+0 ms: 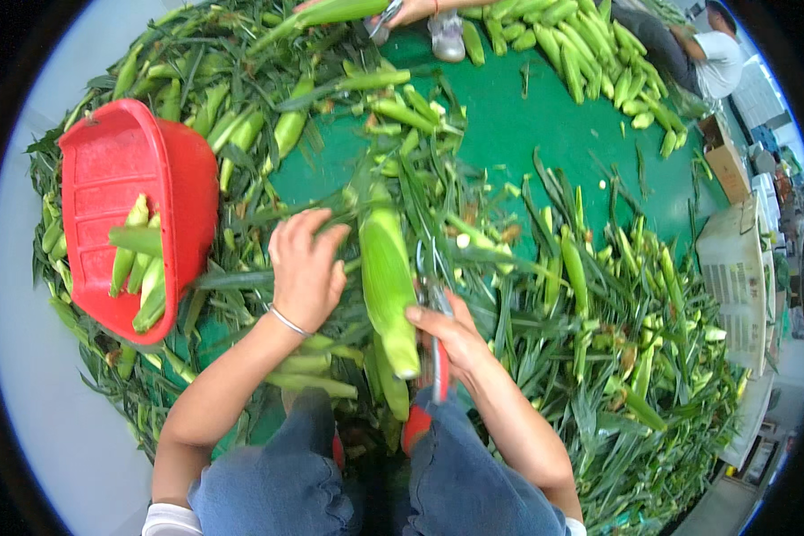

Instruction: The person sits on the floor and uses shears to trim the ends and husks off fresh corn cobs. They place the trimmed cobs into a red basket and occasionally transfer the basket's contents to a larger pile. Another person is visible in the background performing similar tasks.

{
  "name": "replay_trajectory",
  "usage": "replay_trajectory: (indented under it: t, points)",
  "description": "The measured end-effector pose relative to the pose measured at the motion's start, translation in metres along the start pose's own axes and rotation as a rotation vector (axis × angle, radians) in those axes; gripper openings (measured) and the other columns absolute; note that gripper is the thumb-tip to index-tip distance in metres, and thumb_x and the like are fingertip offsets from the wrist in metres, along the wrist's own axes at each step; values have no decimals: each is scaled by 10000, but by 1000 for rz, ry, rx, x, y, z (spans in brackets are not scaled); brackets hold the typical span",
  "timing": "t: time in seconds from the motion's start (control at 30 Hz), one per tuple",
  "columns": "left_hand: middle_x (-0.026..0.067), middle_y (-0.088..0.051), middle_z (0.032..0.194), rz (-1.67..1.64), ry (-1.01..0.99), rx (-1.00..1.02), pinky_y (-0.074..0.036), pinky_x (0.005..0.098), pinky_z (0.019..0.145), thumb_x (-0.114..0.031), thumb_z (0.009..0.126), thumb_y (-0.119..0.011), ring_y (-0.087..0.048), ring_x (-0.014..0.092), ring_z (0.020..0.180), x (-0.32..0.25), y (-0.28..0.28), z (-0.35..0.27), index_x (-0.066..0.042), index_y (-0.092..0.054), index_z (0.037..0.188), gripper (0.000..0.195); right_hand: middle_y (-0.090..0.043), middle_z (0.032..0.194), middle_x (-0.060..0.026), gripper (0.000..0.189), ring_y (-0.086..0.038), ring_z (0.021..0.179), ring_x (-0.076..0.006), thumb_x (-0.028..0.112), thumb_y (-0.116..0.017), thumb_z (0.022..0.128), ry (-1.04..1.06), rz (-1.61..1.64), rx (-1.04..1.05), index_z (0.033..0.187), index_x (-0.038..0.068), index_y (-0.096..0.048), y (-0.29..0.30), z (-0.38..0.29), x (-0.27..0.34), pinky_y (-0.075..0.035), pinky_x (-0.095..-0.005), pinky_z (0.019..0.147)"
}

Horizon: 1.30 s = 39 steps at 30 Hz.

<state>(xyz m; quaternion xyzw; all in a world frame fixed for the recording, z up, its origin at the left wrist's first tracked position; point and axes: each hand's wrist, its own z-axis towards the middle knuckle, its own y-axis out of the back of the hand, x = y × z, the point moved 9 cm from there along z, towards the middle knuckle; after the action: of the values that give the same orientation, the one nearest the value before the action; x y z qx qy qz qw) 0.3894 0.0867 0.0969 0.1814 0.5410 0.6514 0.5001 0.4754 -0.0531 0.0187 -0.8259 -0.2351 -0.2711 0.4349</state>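
An ear of corn in its green husk [387, 281] lies upright in the picture between my hands, its pale cut stem end towards me. My right hand [447, 328] grips pruning shears [437, 348] with red and grey handles, and its thumb rests against the ear's lower right side. The shears' metal blades point away from me, beside the ear. To the ear's left, my left hand [307, 268] is raised with its fingers spread and holds nothing; a metal bangle [289, 321] is on its wrist. Further husked ears lie below, near my shoes.
A red plastic basin [194, 167] holding several ears stands tilted at left. Leaves and corn cover much of the green floor [502, 120]. A co-worker's hand [412, 10] holds a tool at top. Another person [713, 57] sits by a corn pile [576, 47] at upper right. A cardboard box [725, 161] and a crate [733, 281] stand right.
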Motion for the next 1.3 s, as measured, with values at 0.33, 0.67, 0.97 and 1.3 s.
replay_trajectory:
  t: [0.33,0.67,0.97,1.3]
  points:
    - [63,-581,1012,-1300,827,404,-462,269,787,-273,844,-648,-546,124,885,29,-91,-63,-16,-447,1206,487,-548,1051,-160,644,-566,937,-273,165,-712,682,195,-983,-6,1217,-21,-405,-14,-11,8,-453,-359,855]
    - [128,-593,1023,-705,265,752,-447,322,840,-210,705,-730,-576,201,917,28,-46,-39,-19,-457,1199,596,-576,951,-155,539,-583,843,-291,119,-643,651,243,-1297,42,1138,-43,-478,-9,12,60,-464,-346,783]
    - [56,-547,1115,-1453,780,516,-442,292,856,-279,823,-676,-519,140,980,40,-70,-62,-19,-415,1293,597,-600,856,-102,469,-597,768,-175,60,-579,689,196,-1082,-74,1140,-17,-472,3,-8,22,-494,-330,701]
    - [130,-591,1076,-1946,825,607,-503,362,825,-468,867,-503,-602,237,951,-8,-79,-82,-68,-407,1299,597,-561,859,-35,442,-568,756,-134,97,-623,718,162,-656,-140,1131,9,-494,32,16,57,-486,-287,624]
